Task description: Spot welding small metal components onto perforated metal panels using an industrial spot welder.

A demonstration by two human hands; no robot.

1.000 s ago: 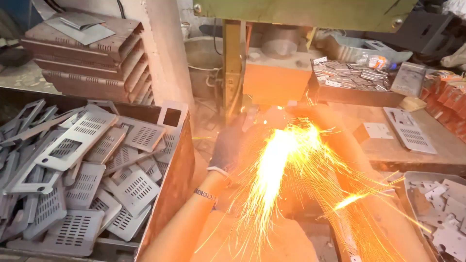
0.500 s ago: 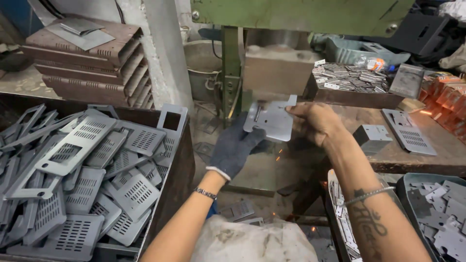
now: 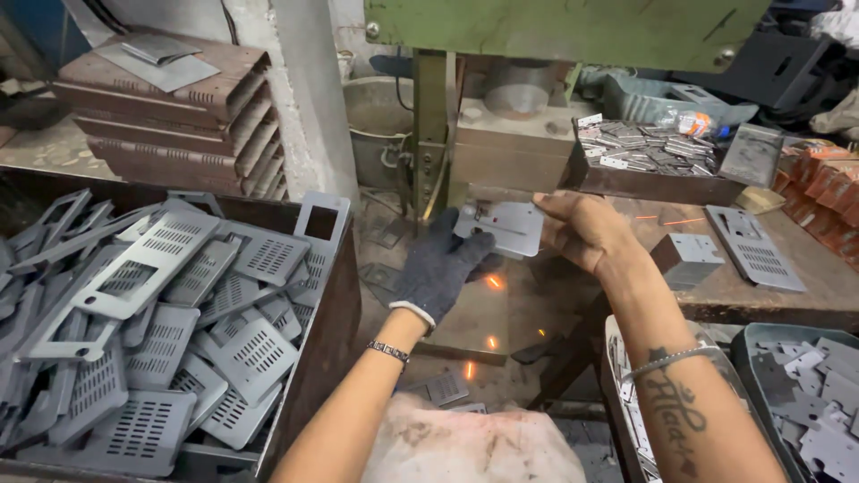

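1. Nearest you, a pale, stained cloth (image 3: 474, 447) covers your lap, and a few orange sparks (image 3: 492, 283) glow over the dark floor below your hands.
2. At your left sits a brown metal bin (image 3: 309, 358) heaped with grey slotted plates (image 3: 161, 322); at your right, a dark tray (image 3: 761, 358) holds smaller grey cut pieces (image 3: 823, 394).
3. Your left hand (image 3: 443, 268), in a dark knit glove, closes its fingers on the lower left edge of a small grey sheet-metal plate (image 3: 501, 225).
4. Your bare right hand (image 3: 582, 233) pinches the plate's right edge, thumb on top.
5. The plate is held level in the air between both hands, just in front of the press.
6. Behind it rises the green press frame (image 3: 573, 27) with its block-shaped die (image 3: 510, 148).
7. To the right, a worn brown workbench (image 3: 805, 295) carries a perforated grey plate (image 3: 756, 246), a small folded bracket (image 3: 689, 259) and a box of small stampings (image 3: 644, 148).
8. Far left, rusty brown louvred panels (image 3: 170, 116) are stacked beside a white pillar (image 3: 309, 98).
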